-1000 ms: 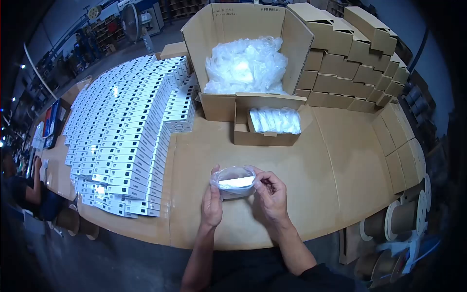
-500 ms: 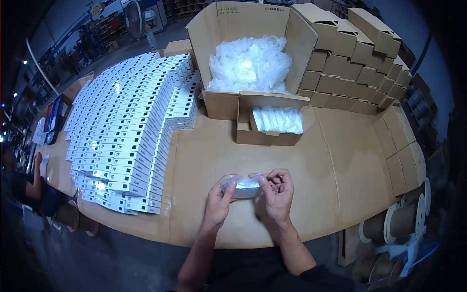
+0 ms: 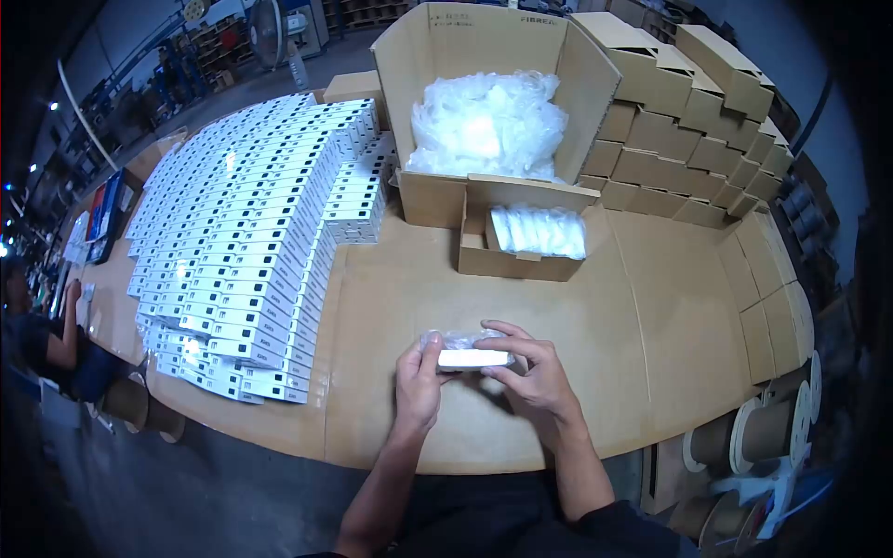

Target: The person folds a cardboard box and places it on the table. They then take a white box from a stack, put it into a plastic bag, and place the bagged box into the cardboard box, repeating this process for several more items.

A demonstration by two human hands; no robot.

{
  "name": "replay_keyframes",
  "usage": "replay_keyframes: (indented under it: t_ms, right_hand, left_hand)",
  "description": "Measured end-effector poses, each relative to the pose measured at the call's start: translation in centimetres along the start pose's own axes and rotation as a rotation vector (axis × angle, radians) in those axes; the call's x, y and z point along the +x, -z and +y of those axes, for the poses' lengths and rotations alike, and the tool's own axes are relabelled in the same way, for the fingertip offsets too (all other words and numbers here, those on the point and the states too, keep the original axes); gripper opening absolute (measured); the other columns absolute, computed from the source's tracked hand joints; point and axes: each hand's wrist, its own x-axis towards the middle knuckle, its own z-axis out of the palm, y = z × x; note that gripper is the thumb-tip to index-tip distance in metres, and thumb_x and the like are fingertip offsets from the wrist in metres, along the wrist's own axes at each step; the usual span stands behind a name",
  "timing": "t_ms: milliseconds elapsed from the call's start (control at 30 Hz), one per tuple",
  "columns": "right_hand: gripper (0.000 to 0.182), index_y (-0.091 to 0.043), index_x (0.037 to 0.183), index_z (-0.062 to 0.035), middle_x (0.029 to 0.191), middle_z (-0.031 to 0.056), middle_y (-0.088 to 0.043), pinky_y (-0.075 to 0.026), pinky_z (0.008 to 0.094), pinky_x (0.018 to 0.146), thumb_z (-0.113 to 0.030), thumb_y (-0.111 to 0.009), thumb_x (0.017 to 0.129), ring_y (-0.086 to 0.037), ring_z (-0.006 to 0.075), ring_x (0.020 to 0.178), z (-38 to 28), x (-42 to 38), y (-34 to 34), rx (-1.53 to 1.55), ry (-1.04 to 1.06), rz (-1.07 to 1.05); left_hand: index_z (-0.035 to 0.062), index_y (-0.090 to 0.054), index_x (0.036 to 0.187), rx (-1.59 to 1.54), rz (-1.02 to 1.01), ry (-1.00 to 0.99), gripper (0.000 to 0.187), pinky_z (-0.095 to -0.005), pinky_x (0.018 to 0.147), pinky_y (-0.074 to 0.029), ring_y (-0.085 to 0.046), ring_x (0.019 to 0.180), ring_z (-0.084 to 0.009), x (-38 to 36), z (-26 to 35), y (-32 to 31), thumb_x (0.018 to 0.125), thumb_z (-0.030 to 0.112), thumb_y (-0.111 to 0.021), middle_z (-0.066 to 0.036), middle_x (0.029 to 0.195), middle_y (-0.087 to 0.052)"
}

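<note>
Above the front part of the table I hold a small white box point(image 3: 476, 358) partly covered by a clear plastic bag point(image 3: 456, 340). My left hand point(image 3: 416, 389) grips its left end, thumb on top. At the other end, the thumb and fingers of my right hand point(image 3: 541, 379) close around the box and the plastic. Beyond my hands stands an open brown carton point(image 3: 521, 266) with several plastic-wrapped white packs point(image 3: 539, 232) in a row inside.
A large open carton point(image 3: 577, 102) at the back holds crumpled clear plastic bags point(image 3: 488, 126). Stacked white boxes point(image 3: 251, 251) cover the table's left side; brown boxes point(image 3: 670, 139) are piled back right. Cable spools point(image 3: 772, 423) stand at lower right. Another person point(image 3: 56, 335) is at far left.
My right hand has shifted from pinching the plastic's upper edge to gripping the box's right end. The box has turned, showing a bright white side. The view has moved slightly.
</note>
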Motion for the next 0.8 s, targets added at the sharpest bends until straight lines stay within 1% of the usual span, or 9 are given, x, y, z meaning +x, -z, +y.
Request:
replay_keyframes:
  t_ms: [133,233,333,433,500,533,600,700,800]
  right_hand:
    - [0.037,-0.076,0.116,-0.003,0.127,0.0165,-0.072,-0.049,0.043,0.109,-0.003,-0.082,0.079,-0.057,0.0336,0.135,0.1,-0.4,-0.2,0.042,-0.122,-0.006]
    - [0.035,-0.076,0.113,-0.0026,0.127,0.0137,-0.072,-0.044,0.0465,0.113,-0.005,-0.083,0.08,-0.053,0.0349,0.139,0.2,-0.2,-0.1,-0.034,-0.057,-0.01]
    - [0.032,-0.076,0.11,-0.0021,0.125,0.0106,-0.073,-0.039,0.0495,0.117,-0.006,-0.083,0.08,-0.05,0.0364,0.141,0.1,0.2,0.7,-0.082,0.02,-0.014]
    - [0.031,-0.076,0.109,-0.0019,0.122,0.0098,-0.074,-0.038,0.0517,0.118,-0.008,-0.083,0.079,-0.05,0.0394,0.14,-0.3,0.2,1.3,-0.135,0.05,-0.027]
    - [0.031,-0.076,0.108,-0.0025,0.122,0.0104,-0.073,-0.038,0.0523,0.118,-0.008,-0.083,0.079,-0.05,0.0407,0.139,-0.6,0.3,1.7,-0.178,0.066,-0.045]
    - [0.033,-0.075,0.11,-0.0031,0.123,0.0102,-0.073,-0.039,0.0524,0.117,-0.008,-0.083,0.079,-0.052,0.0409,0.137,-0.8,0.3,1.9,-0.231,0.093,-0.058]
    - [0.037,-0.074,0.114,-0.0044,0.124,0.0099,-0.071,-0.041,0.0525,0.116,-0.009,-0.083,0.078,-0.055,0.0412,0.133,-1.2,0.6,2.3,-0.335,0.145,-0.084]
    - [0.037,-0.072,0.114,-0.0058,0.118,0.0087,-0.07,-0.049,0.0481,0.105,-0.008,-0.082,0.079,-0.062,0.0375,0.118,-3.5,1.5,2.4,-0.546,0.229,0.004]
    - [0.03,-0.069,0.108,-0.0057,0.105,0.0085,-0.067,-0.053,0.0439,0.09,-0.005,-0.079,0.08,-0.063,0.0335,0.1,-4.2,2.5,3.2,-0.5,0.241,-0.255]
  left_hand:
    - [0.0003,-0.059,0.111,-0.025,-0.05,-0.009,0.029,-0.0343,0.082,-0.062,-0.072,0.097,-0.0196,0.5,0.0,1.1,0.112,0.027,-0.046,-0.011,0.102,-0.069]
    - [-0.0017,-0.054,0.116,-0.03,-0.037,0.049,0.028,-0.0376,0.084,-0.063,-0.07,0.104,-0.0217,0.1,0.9,0.9,0.111,0.025,-0.046,-0.016,0.122,-0.063]
    - [-0.0028,-0.049,0.125,-0.055,-0.09,-0.009,0.028,-0.0443,0.095,-0.062,-0.067,0.112,-0.0279,-0.2,2.5,0.1,0.111,0.02,-0.044,-0.018,0.143,-0.048]
    - [-0.0036,-0.047,0.14,-0.012,-0.242,-0.087,0.036,-0.0407,0.098,-0.061,-0.063,0.12,-0.028,-0.7,3.5,0.2,0.107,0.008,-0.051,-0.015,0.154,-0.037]
    - [-0.0017,-0.052,0.141,0.173,-0.367,-0.172,0.039,-0.0349,0.096,-0.061,-0.061,0.123,-0.0247,-0.2,3.0,1.1,0.103,0.003,-0.058,-0.015,0.152,-0.041]
    - [-0.0007,-0.054,0.141,0.267,-0.427,-0.215,0.041,-0.032,0.094,-0.061,-0.06,0.125,-0.0231,0.0,2.9,1.3,0.101,0.001,-0.062,-0.015,0.151,-0.043]
    - [-0.0046,-0.058,0.134,0.244,-0.402,-0.089,0.036,-0.0349,0.098,-0.061,-0.059,0.125,-0.024,0.0,2.9,1.5,0.099,-0.003,-0.062,-0.015,0.151,-0.043]
    - [-0.0071,-0.061,0.128,0.265,-0.398,-0.044,0.029,-0.0353,0.101,-0.06,-0.059,0.124,-0.0232,0.3,3.3,1.4,0.099,-0.004,-0.061,-0.014,0.149,-0.044]
    - [-0.0071,-0.063,0.125,0.289,-0.412,-0.065,0.027,-0.031,0.097,-0.06,-0.06,0.122,-0.0201,1.0,3.7,1.3,0.099,-0.002,-0.063,-0.013,0.147,-0.047]
